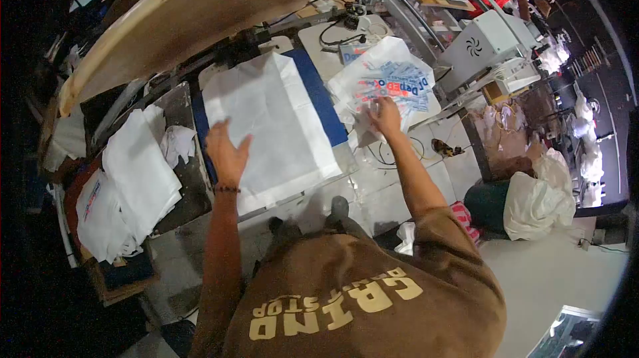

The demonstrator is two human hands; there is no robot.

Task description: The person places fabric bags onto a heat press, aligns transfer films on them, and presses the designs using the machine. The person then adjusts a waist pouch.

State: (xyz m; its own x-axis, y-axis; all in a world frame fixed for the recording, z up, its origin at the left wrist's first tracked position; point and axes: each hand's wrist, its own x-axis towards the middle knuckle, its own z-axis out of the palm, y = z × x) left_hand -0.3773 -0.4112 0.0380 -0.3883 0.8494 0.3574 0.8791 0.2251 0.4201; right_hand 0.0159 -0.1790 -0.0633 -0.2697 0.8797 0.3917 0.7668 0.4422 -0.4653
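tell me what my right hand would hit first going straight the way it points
Probably the printed sheet; the right hand looks at or just above it, though depth is unclear.

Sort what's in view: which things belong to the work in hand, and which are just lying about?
Likely in use:
- white sheet, by the left hand
- blue board under it
- printed sheet, at the right hand
- sheet pile, probably

Apparently lying about:
- pale sack
- striped cloth
- black cable
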